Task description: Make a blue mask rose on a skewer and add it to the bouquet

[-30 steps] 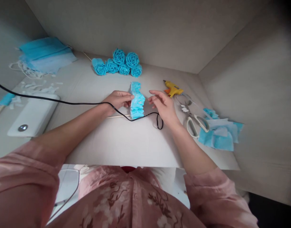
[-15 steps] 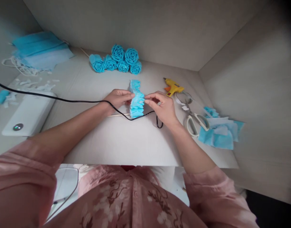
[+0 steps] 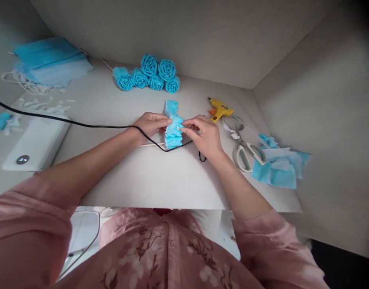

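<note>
A pleated strip of light blue mask fabric (image 3: pixel 173 134) runs front to back between my hands, just above the table. My left hand (image 3: pixel 150 125) pinches its left edge, thumb on top and fingers beneath. From the other side, my right hand (image 3: pixel 204 134) pinches the strip's right edge between thumb and fingertips. A thin wooden stick (image 3: pixel 150 145) pokes out to the left at the strip's near end. The black cable (image 3: pixel 112 127) crosses over my left wrist and passes the strip's near end.
Several blue fabric roses (image 3: pixel 157 83) sit at the back. A yellow glue gun (image 3: pixel 221 110), scissors (image 3: pixel 244 158) and cut blue fabric pieces (image 3: pixel 282 176) lie on the right. Face masks (image 3: pixel 49 54), white scraps (image 3: pixel 50 109) and a white power bank (image 3: pixel 37 140) are on the left.
My right fingertips have shifted slightly left, further onto the strip's right edge. My left hand keeps its pinch, and the strip stays in nearly the same place.
</note>
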Demonstrator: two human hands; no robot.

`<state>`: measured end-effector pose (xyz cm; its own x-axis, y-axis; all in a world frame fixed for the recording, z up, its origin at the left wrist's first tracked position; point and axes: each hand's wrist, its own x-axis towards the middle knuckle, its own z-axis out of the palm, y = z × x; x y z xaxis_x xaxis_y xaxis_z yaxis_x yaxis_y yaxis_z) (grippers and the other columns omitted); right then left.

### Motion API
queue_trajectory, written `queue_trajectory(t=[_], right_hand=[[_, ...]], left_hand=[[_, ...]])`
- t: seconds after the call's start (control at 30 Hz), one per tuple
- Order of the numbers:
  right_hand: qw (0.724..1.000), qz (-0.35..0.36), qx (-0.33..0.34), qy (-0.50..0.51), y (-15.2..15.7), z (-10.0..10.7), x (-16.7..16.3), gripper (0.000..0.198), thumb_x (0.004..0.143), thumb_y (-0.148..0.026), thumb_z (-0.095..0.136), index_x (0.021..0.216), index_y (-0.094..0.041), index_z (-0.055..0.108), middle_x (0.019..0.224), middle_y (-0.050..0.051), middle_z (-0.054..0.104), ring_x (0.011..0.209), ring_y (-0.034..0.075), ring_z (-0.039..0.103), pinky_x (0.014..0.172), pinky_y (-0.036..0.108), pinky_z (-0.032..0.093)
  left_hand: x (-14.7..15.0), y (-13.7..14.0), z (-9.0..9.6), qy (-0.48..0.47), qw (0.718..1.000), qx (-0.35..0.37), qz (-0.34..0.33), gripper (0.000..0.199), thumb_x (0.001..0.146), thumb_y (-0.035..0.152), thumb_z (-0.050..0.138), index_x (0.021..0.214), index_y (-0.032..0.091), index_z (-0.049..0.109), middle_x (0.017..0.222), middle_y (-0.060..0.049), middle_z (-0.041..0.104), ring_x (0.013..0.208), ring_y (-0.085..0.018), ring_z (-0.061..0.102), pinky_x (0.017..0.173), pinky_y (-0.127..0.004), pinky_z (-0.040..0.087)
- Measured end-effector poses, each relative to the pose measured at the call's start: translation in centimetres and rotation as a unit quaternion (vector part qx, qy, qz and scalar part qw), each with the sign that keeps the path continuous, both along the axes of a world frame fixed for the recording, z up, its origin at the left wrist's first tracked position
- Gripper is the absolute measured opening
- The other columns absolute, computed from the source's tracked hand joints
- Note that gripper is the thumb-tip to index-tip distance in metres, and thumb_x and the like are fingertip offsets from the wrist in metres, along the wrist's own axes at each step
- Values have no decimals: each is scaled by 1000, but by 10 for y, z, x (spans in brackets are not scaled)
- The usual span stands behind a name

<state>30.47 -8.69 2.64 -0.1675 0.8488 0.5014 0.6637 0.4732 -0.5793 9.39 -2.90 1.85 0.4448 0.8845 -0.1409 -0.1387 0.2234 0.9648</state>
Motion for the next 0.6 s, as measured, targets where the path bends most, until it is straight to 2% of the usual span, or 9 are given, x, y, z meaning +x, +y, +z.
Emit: queue_trajectory(t=[0.13,0.37,0.6], right_hand=[[999,-9,5,37,-1,2,3,20,96,-42,70,104,-24,75,90,4,74,85,21,65,83,37,53],[1000,6,-7,13,-1,5,3,16,95,-40,70,91,-25,75,90,5,75,87,22,65,84,38,53],[1000,2,-8,-17,1,1,1,12,93,-36,74,90,-24,75,88,4,74,85,22,65,82,38,51]], left_hand=[[-1,-1,2,-2,1000,-15,6,36,64,36,96,76,9,76,72,-3,69,66,-13,59,74,-32,48],[0,-2,4,11,1000,-7,-1,35,71,38,93,70,10,72,66,-2,66,64,-12,58,71,-31,47],[-1,1,-1,5,1000,9,-6,38,68,40,95,65,11,72,63,-2,64,62,-12,58,68,-29,46]])
